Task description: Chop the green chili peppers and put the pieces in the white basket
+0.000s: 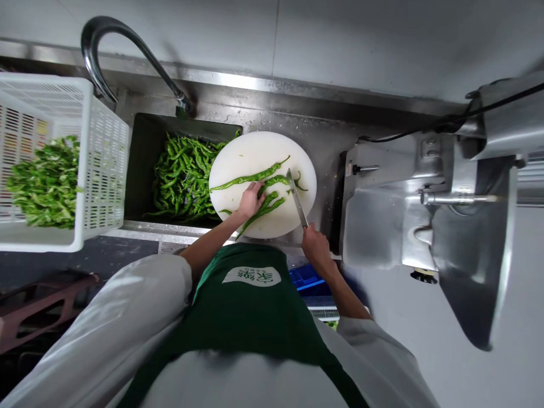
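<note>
On the round white cutting board (263, 146) lie several long green chili peppers. The fingers of my left hand (250, 200) are closed on a green chili pepper (275, 181), holding it against the board. Beyond it stretches one long chili pepper (242, 180); on the near side, more peppers (268, 209) lie partly under my left hand. My right hand (315, 245) grips the handle of a knife (298, 203). The blade points away from me, beside the pepper's right end. Small stem pieces (300, 182) rest right of the blade.
Left of the board, a dark bin (142, 170) holds many whole green peppers (185, 175). A white plastic basket (85, 107) farther left contains cut green pieces (46, 184). A curved faucet (131, 35) arches behind them. A metal slicing machine (374, 221) stands close on the right.
</note>
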{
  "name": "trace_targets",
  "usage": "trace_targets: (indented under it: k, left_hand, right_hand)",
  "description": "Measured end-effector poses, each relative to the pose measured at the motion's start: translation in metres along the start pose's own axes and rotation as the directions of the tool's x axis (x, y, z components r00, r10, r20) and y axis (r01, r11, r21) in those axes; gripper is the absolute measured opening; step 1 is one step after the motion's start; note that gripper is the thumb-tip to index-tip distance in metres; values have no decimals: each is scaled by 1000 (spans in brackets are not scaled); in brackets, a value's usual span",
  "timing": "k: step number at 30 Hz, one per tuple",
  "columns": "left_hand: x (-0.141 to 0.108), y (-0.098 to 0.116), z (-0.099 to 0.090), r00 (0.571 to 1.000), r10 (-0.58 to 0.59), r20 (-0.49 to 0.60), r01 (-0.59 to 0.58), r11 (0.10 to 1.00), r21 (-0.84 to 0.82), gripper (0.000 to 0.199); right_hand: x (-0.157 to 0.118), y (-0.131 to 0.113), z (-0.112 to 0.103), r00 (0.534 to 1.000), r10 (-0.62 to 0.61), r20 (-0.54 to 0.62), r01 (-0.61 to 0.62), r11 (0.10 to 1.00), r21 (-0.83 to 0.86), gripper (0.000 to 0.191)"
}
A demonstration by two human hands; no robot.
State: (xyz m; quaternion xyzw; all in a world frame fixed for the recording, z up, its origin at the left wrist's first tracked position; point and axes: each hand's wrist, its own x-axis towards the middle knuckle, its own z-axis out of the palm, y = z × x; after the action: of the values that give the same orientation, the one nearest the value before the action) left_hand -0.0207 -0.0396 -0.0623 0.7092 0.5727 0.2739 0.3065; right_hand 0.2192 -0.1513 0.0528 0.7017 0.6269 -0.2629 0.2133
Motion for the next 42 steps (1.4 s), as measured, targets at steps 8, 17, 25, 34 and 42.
trace_targets:
  k: [8,17,25,34,42]
  left_hand:
    - [-8,-1,-13,999,-33,-3,33,999,42,26]
    - [21,-7,-51,1000,7,-31,2,961,276,24]
    - [34,-25,-41,1000,4,21,-8,979,203,25]
    - [41,-29,-43,998,24,56,-34,980,194,29]
    - [37,-51,-57,993,-19,-114,45,973,228,27]
  right_hand:
    - [16,-5,-9,998,-25,61,20,996,90,35]
    - [19,4,-51,999,-47,-23,46,998,-31,42]
    - [56,-14,-59,986,-169,2,169,984,-56,32]
    - [48,-7,-68,980,-189,55,190,982,-10,29]
    - [26,8,-36,988,-135,76,136,991,-9,31]
